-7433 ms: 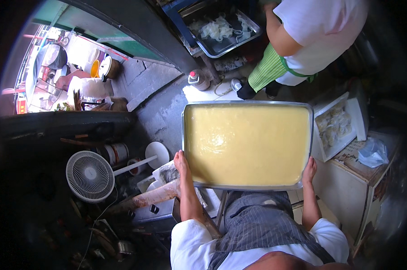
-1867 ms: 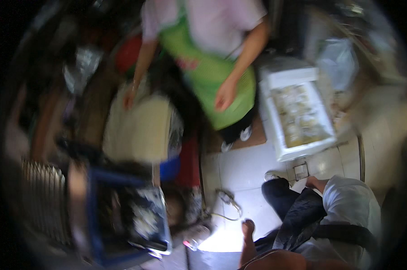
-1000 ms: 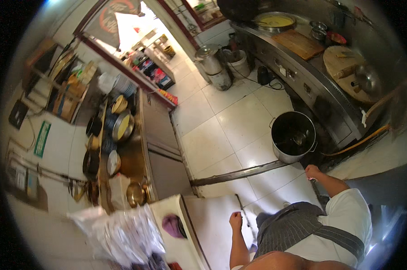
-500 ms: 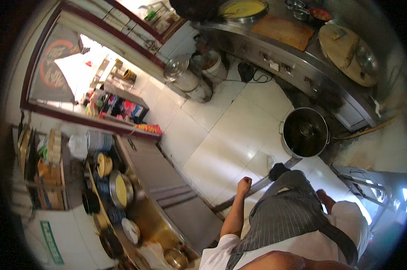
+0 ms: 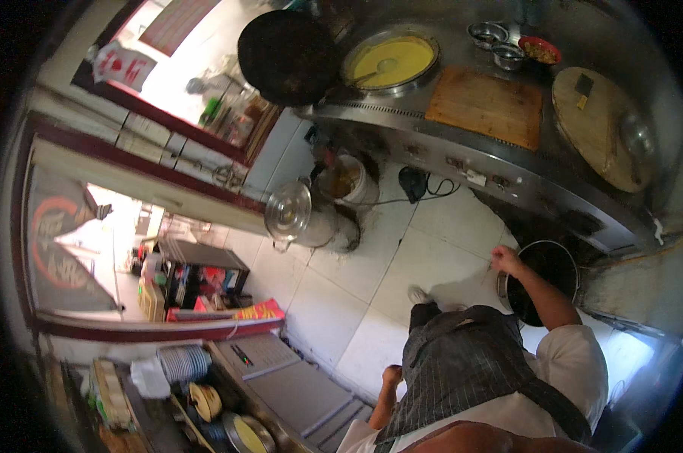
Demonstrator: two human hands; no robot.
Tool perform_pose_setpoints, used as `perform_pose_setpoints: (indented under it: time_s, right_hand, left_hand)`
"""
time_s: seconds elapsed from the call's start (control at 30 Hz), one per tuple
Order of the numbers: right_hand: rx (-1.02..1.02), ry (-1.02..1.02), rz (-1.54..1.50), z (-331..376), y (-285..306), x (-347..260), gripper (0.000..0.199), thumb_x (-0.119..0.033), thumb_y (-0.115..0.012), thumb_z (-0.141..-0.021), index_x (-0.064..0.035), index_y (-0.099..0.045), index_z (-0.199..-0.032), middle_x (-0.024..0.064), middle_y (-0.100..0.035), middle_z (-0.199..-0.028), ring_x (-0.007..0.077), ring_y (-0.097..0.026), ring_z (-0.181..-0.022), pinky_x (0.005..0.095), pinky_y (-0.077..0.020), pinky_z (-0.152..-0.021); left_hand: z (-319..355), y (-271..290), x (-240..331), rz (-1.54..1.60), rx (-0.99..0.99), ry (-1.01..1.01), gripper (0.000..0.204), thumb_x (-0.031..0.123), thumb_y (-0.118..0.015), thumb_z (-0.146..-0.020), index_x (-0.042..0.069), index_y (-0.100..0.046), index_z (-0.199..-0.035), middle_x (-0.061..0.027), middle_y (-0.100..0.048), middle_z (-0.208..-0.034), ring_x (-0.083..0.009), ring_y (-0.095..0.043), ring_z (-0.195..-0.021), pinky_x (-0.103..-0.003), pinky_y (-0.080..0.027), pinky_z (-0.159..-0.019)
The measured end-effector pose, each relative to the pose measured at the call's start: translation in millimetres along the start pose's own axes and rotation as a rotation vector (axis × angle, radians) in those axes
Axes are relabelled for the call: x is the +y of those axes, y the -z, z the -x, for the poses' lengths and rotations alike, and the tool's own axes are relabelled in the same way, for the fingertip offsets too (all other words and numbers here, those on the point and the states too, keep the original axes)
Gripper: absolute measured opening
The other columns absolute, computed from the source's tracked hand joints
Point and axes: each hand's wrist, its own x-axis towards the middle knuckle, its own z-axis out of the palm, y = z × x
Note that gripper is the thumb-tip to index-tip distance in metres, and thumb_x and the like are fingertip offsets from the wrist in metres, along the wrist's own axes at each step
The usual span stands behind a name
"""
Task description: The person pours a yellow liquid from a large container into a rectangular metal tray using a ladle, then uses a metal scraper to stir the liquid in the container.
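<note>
My left hand (image 5: pixel 392 375) is curled into a loose fist beside the striped apron (image 5: pixel 455 370), and nothing shows in it. My right hand (image 5: pixel 506 260) is held out ahead at the near left rim of a large dark pot (image 5: pixel 572 257) on the floor, its fingers bent in. No object stands out in that hand. Whether it touches the pot I cannot tell. My right forearm crosses over the pot and hides part of its opening.
A steel counter ahead bears a black wok (image 5: pixel 285 57), a wide pan of yellow liquid (image 5: pixel 402 57) with a ladle, a wooden board (image 5: pixel 485 106) and a round board (image 5: pixel 594 140) with a cleaver (image 5: pixel 583 89). A lidded metal pot (image 5: pixel 315 226) and white bucket (image 5: pixel 366 186) stand left.
My view has turned and moved toward the counter. My right arm has come up from my side and reaches forward over the pot. The left hand has drawn back toward the apron.
</note>
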Motion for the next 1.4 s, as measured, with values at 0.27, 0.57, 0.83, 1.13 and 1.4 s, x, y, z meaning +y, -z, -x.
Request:
perform_pose_setpoints:
  time_s: [0.27,0.57,0.83,1.13,1.4]
  right_hand:
    - [0.184,-0.283,-0.506,-107,10,-34,0.014,-0.002,-0.053,-0.079,-0.002,-0.051,-0.093,0.0064,-0.054,-0.073,0.0175,-0.055,-0.067,0.0316,-0.0471,-0.057]
    - [0.441,-0.155,-0.839,-197,102,-68,0.013,-0.01,-0.052,-0.087,-0.0026,-0.05,-0.097,0.0073,-0.055,-0.072,0.0146,-0.052,-0.061,0.0303,-0.0462,-0.056]
    - [0.776,-0.031,-1.249,-408,316,-152,0.004,-0.005,-0.049,-0.086,-0.0031,-0.052,-0.084,0.0049,-0.048,-0.066,0.0114,-0.043,-0.052,0.028,-0.0333,-0.044]
    - [1.045,-0.504,0.003,-594,471,-169,0.028,-0.009,-0.056,-0.08,-0.0073,-0.051,-0.107,0.0101,-0.056,-0.095,0.0262,-0.058,-0.083,0.0369,-0.0508,-0.07]
    - [0.844,-0.701,0.608,-681,508,-174,0.043,-0.009,-0.059,-0.077,-0.0064,-0.047,-0.118,0.0176,-0.046,-0.117,0.0332,-0.051,-0.102,0.0408,-0.0466,-0.083]
  left_hand:
    - [-256,178,102,0.005,-0.116,-0.266,0.029,0.03,-0.049,-0.078,0.005,-0.064,-0.085,-0.018,-0.061,-0.092,-0.035,-0.057,-0.088,-0.044,-0.046,-0.073]
    - [-402,466,423,-0.307,0.363,-0.73,0.027,0.025,-0.044,-0.084,0.004,-0.06,-0.077,-0.0195,-0.058,-0.069,-0.0398,-0.056,-0.065,-0.045,-0.044,-0.058]
    - [-478,505,492,-0.653,0.228,-0.933,0.021,0.022,-0.052,-0.081,0.002,-0.06,-0.078,-0.0135,-0.059,-0.069,-0.0316,-0.057,-0.066,-0.044,-0.044,-0.057]
    - [-453,459,423,-0.568,-0.026,-0.679,0.017,0.016,-0.049,-0.079,0.007,-0.054,-0.066,-0.0115,-0.055,-0.067,-0.0263,-0.051,-0.054,-0.041,-0.04,-0.049]
    - [-431,521,466,-0.502,0.02,-0.61,0.012,0.012,-0.049,-0.075,0.006,-0.053,-0.066,-0.0115,-0.054,-0.065,-0.0288,-0.051,-0.053,-0.041,-0.04,-0.048]
